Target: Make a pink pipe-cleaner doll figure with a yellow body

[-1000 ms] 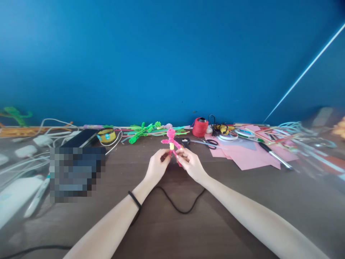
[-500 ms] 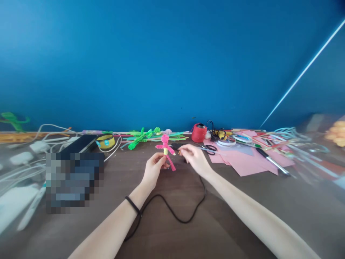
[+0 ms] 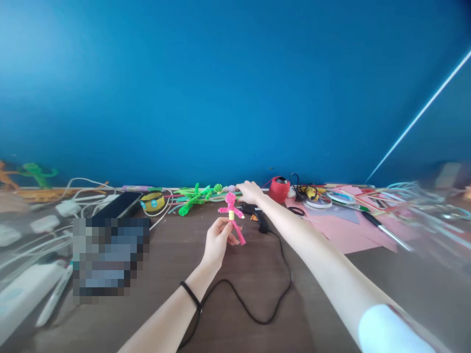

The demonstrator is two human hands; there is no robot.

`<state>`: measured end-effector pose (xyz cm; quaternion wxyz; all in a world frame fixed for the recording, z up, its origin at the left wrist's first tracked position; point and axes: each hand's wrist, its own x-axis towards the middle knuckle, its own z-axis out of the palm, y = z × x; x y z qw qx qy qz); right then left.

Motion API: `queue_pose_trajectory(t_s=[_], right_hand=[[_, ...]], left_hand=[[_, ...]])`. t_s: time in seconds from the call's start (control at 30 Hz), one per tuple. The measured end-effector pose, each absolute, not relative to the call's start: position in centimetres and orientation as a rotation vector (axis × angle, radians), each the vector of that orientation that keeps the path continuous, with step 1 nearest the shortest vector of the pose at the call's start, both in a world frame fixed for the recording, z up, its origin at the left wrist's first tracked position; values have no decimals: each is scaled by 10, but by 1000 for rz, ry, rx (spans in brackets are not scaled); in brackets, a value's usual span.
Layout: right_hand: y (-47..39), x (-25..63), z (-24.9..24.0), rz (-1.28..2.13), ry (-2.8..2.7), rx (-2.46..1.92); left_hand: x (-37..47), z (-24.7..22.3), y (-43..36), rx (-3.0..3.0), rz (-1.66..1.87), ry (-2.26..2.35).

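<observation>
Low in its body, a pink pipe-cleaner figure [image 3: 230, 198] with a yellow middle is pinched upright in my left hand [image 3: 217, 240], its pink legs hanging down to the right. My right hand [image 3: 251, 192] reaches to the back, over a row of loose pipe cleaners [image 3: 217, 197]. Its fingers point left and look parted, beside a small lilac coil [image 3: 231, 188]; whether they touch anything is unclear. Below that wrist a black glue gun [image 3: 260, 218] lies on the table, its cord [image 3: 263, 321] looping toward me. A green pipe-cleaner piece [image 3: 189, 208] lies behind the figure.
Phones [image 3: 119, 208] and white cables [image 3: 55, 225] crowd the left. A yellow roll [image 3: 153, 201] sits near them. At right are a red thread spool [image 3: 279, 189], black scissors [image 3: 296, 211], pink paper [image 3: 349, 238] and a knife-like tool [image 3: 386, 230]. A blue wall [image 3: 235, 88] rises behind.
My right hand has left the glue gun and moved back and left to the pipe cleaners. The left hand still holds the figure. The view has shifted slightly.
</observation>
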<state>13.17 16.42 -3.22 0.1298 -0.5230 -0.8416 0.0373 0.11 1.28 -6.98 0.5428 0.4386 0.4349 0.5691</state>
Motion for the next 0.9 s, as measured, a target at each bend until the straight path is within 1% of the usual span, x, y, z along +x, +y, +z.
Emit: queue_pose_trajectory(t_s=[0.27,0.43,0.9], right_hand=[[193,137,-17,87,-2438,-1628],[206,149,-8,152,-2407,-1638],[209,160,-15,291,-2344,-1521]], left_hand=[[0,-72,15,966,1403,1007],[-1,-71,14,934,1409,996],[-1,-74,14,915,1434,997]])
